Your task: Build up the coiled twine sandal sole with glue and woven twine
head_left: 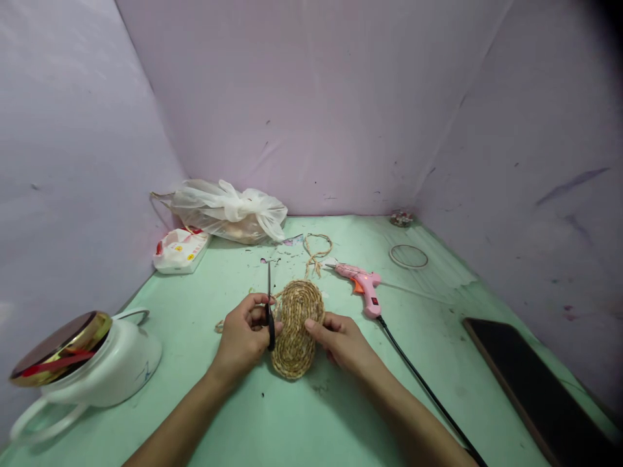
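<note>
my left hand (243,334) grips scissors (271,329), points away from me; my right hand (344,338) pinches the oval coil (293,337), located between both hands over the table (263,431). advisable: steady the coil, angle scissors clear of it.

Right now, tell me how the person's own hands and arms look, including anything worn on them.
The left hand and right hand wear no gloves. The left forearm and right forearm are bare to the picture's lower edge; no sleeve, watch or bracelet shows. No ring is visible, though some fingers are partly hidden.
</note>
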Tool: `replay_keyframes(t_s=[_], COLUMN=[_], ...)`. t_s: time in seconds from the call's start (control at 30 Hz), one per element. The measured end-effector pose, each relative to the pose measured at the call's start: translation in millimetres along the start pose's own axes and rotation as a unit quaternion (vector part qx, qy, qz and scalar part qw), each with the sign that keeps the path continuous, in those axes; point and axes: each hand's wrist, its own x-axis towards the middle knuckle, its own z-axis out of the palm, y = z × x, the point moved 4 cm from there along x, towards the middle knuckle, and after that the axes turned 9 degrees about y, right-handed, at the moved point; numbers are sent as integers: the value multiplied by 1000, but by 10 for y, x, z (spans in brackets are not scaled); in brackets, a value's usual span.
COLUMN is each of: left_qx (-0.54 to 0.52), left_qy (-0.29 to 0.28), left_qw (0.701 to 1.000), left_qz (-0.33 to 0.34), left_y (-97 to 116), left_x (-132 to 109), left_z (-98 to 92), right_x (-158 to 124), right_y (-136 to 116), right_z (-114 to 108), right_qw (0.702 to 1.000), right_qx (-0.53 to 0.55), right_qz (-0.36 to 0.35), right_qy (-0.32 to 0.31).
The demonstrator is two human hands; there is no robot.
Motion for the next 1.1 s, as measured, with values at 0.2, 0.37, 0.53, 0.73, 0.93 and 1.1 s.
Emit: replay_keyframes(t_s=[0.2,0.37,0.53,0.73,0.93,1.1], left_qx=[-8,-9,-7,5,20,27], left_qy=[67,55,60,52,55,49], left_qw=[998,998,998,999,998,998], left_qz=[-2,9,1,8,12,20], left_y=[67,55,54,84,102,93], left_x=[-6,21,41,9,-22,-15], left_z=[-67,-123,-140,-120,-103,-104], right_x=[-96,-103,-119,-99,-89,-103], right_y=[-37,-39,-58,-35,-28,-41], right_z=[121,143,157,116,116,115], right_qw=[997,996,994,996,995,995], right_qx=[15,0,-27,-66,-90,-89], right_qz=[38,42,53,50,37,44], right_qy=[-72,-83,-89,-21,15,29])
